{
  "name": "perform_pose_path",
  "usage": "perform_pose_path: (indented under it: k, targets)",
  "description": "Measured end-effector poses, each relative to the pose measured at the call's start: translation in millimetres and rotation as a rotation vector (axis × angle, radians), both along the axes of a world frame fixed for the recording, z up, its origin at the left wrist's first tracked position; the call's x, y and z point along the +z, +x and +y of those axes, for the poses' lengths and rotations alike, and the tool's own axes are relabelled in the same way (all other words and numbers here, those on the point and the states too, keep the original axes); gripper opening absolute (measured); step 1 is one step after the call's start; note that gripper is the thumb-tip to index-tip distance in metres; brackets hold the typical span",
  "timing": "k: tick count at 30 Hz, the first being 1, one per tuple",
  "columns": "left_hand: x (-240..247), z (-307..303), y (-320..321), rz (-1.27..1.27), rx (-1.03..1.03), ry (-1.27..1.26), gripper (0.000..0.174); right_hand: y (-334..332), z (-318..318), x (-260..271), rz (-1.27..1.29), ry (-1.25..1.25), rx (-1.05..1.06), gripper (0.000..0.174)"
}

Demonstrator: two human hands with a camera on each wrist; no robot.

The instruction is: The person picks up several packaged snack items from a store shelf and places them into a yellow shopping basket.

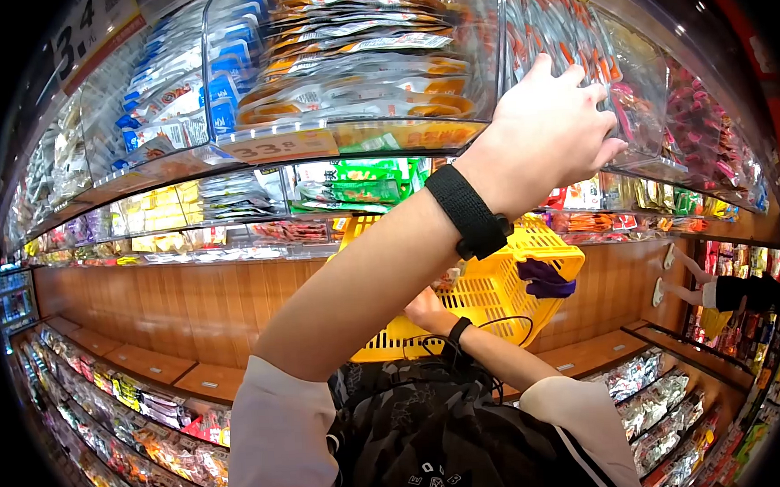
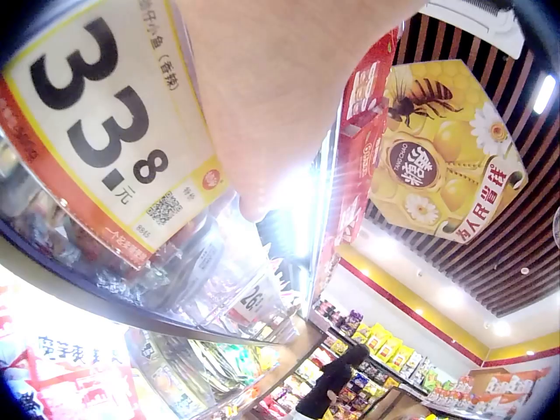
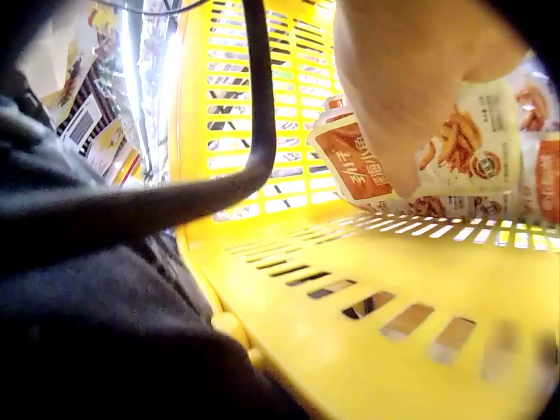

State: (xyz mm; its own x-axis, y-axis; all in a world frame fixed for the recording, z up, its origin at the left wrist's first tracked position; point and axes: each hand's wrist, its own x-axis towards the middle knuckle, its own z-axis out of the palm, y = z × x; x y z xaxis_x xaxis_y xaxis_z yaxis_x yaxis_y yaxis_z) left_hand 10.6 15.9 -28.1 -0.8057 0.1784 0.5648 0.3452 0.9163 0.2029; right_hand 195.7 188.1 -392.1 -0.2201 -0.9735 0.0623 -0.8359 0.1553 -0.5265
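Reaching above the yellow basket [image 3: 420, 271], my left grip [image 1: 549, 122] is open, fingers spread beside the bagged snacks [image 1: 564, 23] on the shelf. Inside the basket, my right grip [image 3: 411, 87] touches an orange-and-cream packet [image 3: 350, 166] near the basket's wall, though I can't tell whether its fingers close round it. As far as I can judge, a few packets are already in the basket, none shows in my left grip, and how much is left I can't tell.
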Motion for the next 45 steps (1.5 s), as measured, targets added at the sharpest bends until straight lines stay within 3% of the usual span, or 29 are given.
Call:
perform_pose_path:
  k: [3, 9, 12, 13, 14, 17, 22, 25, 29, 34, 38, 40, 42, 43, 45]
  targets:
    - [-0.2, -0.1, -0.6, 0.004, 0.003, -0.005, 0.035, -13.9, -5.1, 25.4, -0.155, 0.161, -0.06, 0.035]
    - [-1.7, 0.6, -1.8, 0.023, 0.008, -0.007, 0.035, 2.0, -0.9, -13.5, -0.213, 0.177, -0.023, 0.041]
    - [-0.3, 0.2, -0.5, -0.023, 0.001, 0.006, 0.035, -2.0, -5.1, -13.4, -0.193, 0.012, -0.048, 0.043]
    - [-0.5, 0.1, -0.3, -0.023, 0.007, 0.007, 0.035, -8.8, -11.1, -6.3, -0.229, 0.171, -0.049, 0.045]
    - [-0.7, 0.2, -0.2, -0.024, 0.005, 0.007, 0.035, -16.0, -14.2, 1.9, -0.229, 0.173, -0.044, 0.045]
    - [-0.8, 0.1, 0.1, -0.016, 0.003, 0.015, 0.035, -38.5, -10.0, 19.3, -0.601, 0.249, -0.097, 0.055]
    - [-1.7, 0.5, 0.2, 0.007, 0.005, 0.01, 0.035, -57.2, 12.2, 76.1, -0.903, 0.273, -0.259, 0.051]
    - [-1.3, -0.5, 0.0, 0.031, -0.002, 0.016, 0.035, -62.4, 27.5, 92.1, -1.235, 0.537, -0.357, 0.06]
    - [-2.5, -0.3, 0.2, 0.007, -0.004, -0.003, 0.034, -66.7, 58.4, 86.1, -1.416, 0.235, -0.55, 0.056]
    - [2.6, -0.9, -1.7, -0.025, -0.015, -0.03, 0.036, -86.1, 85.6, 76.3, -1.174, 0.232, -0.646, 0.055]
    - [10.8, -1.7, -1.2, -0.083, -0.045, -0.048, 0.037, -84.4, 83.8, 69.7, -0.84, 0.438, -0.414, 0.06]
    - [13.8, -1.2, -0.3, -0.112, -0.036, -0.068, 0.037, -79.5, 61.9, 95.0, -0.908, 0.468, -0.331, 0.058]
    - [15.3, -1.2, 0.4, -0.12, -0.034, -0.078, 0.037, -70.3, 52.8, 77.6, -0.817, 0.361, -0.243, 0.056]
    - [18.1, -1.0, 0.4, -0.141, -0.037, -0.071, 0.037, -72.4, 42.4, 95.2, -0.83, 0.455, -0.236, 0.052]
    - [19.1, -1.1, 0.6, -0.137, -0.042, -0.088, 0.037, -65.7, 31.6, 94.3, -0.765, 0.412, -0.192, 0.051]
